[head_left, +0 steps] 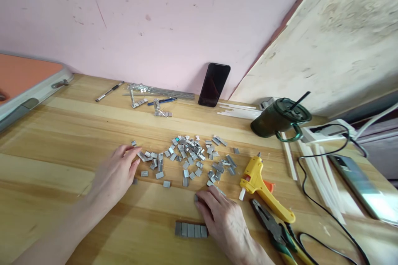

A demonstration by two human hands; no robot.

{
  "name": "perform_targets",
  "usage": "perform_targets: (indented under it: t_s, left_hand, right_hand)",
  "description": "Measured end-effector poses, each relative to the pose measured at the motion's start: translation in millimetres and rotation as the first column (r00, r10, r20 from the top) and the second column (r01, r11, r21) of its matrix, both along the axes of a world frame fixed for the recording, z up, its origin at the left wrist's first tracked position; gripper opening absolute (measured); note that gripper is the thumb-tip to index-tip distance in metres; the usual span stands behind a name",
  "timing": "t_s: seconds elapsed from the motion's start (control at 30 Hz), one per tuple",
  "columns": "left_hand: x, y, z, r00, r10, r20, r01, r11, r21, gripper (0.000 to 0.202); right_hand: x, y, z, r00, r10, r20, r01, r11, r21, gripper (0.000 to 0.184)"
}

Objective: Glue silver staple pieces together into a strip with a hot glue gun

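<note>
Several small silver metal pieces (pixel 191 149), most like folded clips or staple sections, lie in a loose heap on the wooden table. My left hand (pixel 120 169) is at the heap's left end, its thumb and fingers apart and the fingertips beside a few pieces; whether they touch one is unclear. Below the heap, my right hand (pixel 222 213) pinches a small grey metal piece (pixel 196 198), mostly covered by the fingertips. Just left of that wrist lies a short row of flat metal pieces (pixel 190 230) set side by side.
A yellow glue gun (pixel 255 178) and pliers (pixel 272 223) lie right of my right hand. Beyond are a green mug (pixel 273 118), white glue sticks (pixel 320 174) and a cable. A phone (pixel 214 85) leans on the wall near small wire-and-metal assemblies (pixel 137 97) and a pen (pixel 109 91).
</note>
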State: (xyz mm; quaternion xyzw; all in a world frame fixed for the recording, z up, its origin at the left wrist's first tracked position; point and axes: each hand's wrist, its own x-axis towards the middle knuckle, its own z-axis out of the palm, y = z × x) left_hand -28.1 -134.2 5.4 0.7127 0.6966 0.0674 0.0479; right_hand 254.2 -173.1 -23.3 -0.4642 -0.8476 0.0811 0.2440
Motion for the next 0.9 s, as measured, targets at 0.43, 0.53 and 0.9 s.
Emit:
perform_targets:
  t_s: [0.43,0.53,0.9]
  left_hand:
    - [61,44,17.3,0.979,-0.203,-0.031,0.196,0.969,-0.147,0.017]
    - [62,47,18.1,0.977,-0.202,-0.067,0.19,0.969,-0.159,0.012]
    - [82,37,9.9,0.927,-0.303,0.221,0.33,0.939,-0.097,0.015]
  right_hand:
    - [1,-4,-4.1,1.0,0.002,0.006,-0.002,0.999,-0.05,0.035]
    - [1,-4,-4.7,1.0,0.0,0.014,0.001,0.998,-0.07,0.032]
    - [0,-4,-4.7,1.0,-0.009,0.026,0.011,0.998,-0.062,0.021]
